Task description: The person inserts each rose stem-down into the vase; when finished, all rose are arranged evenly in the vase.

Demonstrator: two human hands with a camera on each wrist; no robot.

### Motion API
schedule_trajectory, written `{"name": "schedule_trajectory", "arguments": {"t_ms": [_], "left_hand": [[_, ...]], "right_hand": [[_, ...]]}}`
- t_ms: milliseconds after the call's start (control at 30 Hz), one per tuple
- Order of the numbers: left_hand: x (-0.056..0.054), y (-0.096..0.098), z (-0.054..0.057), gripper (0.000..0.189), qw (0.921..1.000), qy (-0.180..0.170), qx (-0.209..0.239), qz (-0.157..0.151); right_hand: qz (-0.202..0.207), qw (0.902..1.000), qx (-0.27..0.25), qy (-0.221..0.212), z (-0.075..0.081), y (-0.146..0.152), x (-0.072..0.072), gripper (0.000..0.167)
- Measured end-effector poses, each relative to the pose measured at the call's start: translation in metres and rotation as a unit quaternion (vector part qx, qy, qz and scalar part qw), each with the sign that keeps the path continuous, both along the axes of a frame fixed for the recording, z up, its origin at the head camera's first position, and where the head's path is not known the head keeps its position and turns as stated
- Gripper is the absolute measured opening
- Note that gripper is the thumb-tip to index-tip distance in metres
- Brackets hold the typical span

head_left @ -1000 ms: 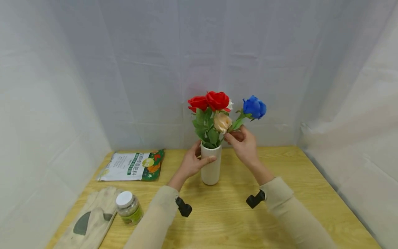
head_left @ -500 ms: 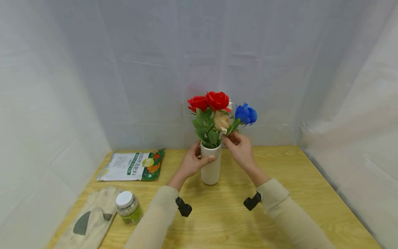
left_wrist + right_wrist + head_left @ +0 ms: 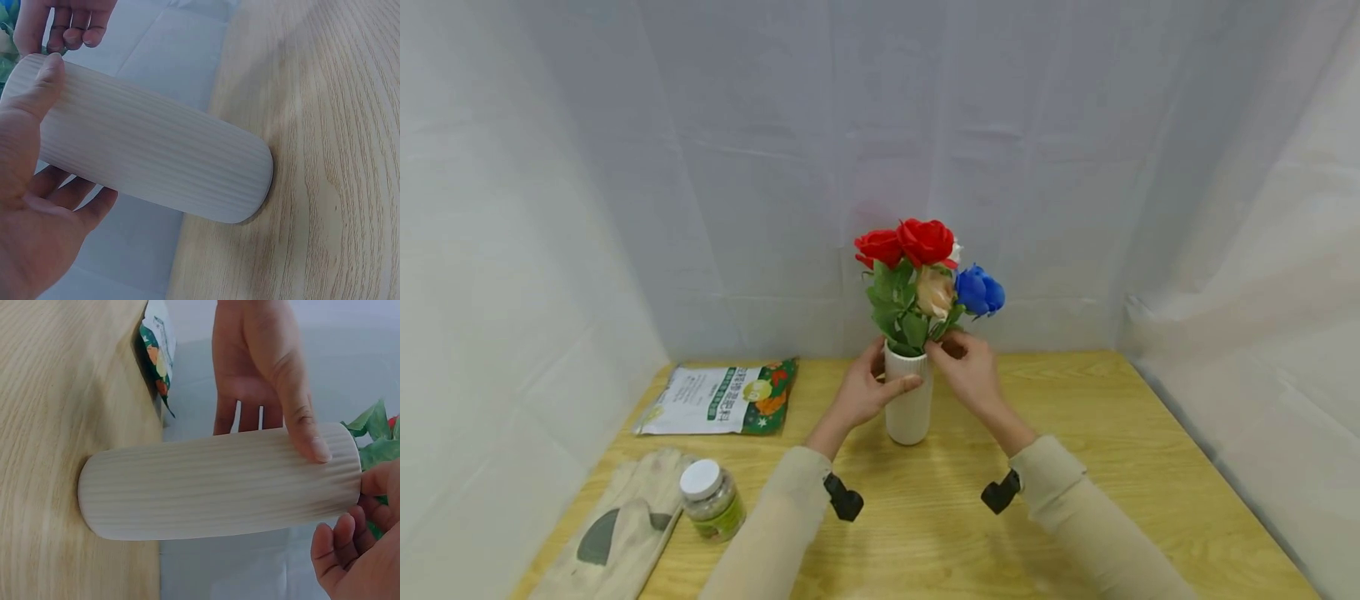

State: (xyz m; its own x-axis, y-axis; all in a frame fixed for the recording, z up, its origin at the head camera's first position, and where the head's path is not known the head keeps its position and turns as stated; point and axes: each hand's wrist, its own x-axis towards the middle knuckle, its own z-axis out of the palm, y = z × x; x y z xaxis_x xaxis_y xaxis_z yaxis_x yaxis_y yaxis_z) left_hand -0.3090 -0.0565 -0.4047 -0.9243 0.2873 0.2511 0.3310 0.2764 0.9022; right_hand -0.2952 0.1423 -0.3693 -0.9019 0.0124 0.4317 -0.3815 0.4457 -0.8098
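Observation:
A white ribbed vase [image 3: 908, 408] stands upright on the wooden table. My left hand [image 3: 859, 393] grips it near the top, thumb [image 3: 47, 87] across the front and fingers behind. In the vase are two red roses [image 3: 927, 242], a peach rose [image 3: 935, 293] and a partly hidden white flower [image 3: 955, 252]. A blue rose [image 3: 980, 291] leans out at the right. My right hand [image 3: 972, 375] pinches the blue rose's stem right at the vase's rim; the stem between the fingers is mostly hidden. The right wrist view shows those fingertips [image 3: 374, 481] close against the rim.
On the left of the table [image 3: 1112, 467] lies a white and green printed bag [image 3: 718, 402]. In front of it are a pair of beige work gloves [image 3: 625, 525] and a clear jar [image 3: 713, 504] with a white lid. White sheeting [image 3: 760, 167] hangs behind and at both sides.
The blue rose has moved down and to the left, toward the other flowers. My right hand has lowered with its stem to the rim. The left hand and vase have stayed nearly still.

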Motion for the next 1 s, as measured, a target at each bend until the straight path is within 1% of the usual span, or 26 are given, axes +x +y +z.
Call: {"name": "schedule_trajectory", "arguments": {"t_ms": [100,267,333,467,600,733,1000], "left_hand": [[0.0,0.0,0.0,0.083,1.0,0.001,0.0,-0.001],[0.003,0.001,0.0,0.083,1.0,0.0,0.0,-0.005],[0.004,0.001,0.0,0.083,1.0,0.001,0.002,-0.006],[0.005,0.002,0.002,0.083,1.0,0.005,0.007,-0.005],[0.005,0.003,0.003,0.083,0.9999,0.006,0.008,-0.003],[0.005,0.005,0.002,0.082,0.9999,0.006,0.009,-0.006],[0.005,0.005,0.002,0.082,0.9997,0.006,0.021,-0.015]], "right_hand": [[-0.004,0.9999,-0.007,-0.007,0.001,0.001,0.0,0.021],[-0.002,0.9991,-0.041,-0.016,0.006,0.004,0.002,0.023],[-0.009,0.9983,-0.057,-0.006,0.008,0.005,0.002,0.023],[-0.037,0.9955,-0.085,0.02,0.012,0.005,0.002,0.023],[-0.055,0.9928,-0.102,0.031,0.013,0.004,0.002,0.023],[-0.051,0.9916,-0.113,0.037,0.01,0.003,0.002,0.021],[-0.033,0.9929,-0.105,0.047,0.002,0.001,0.004,0.018]]}}
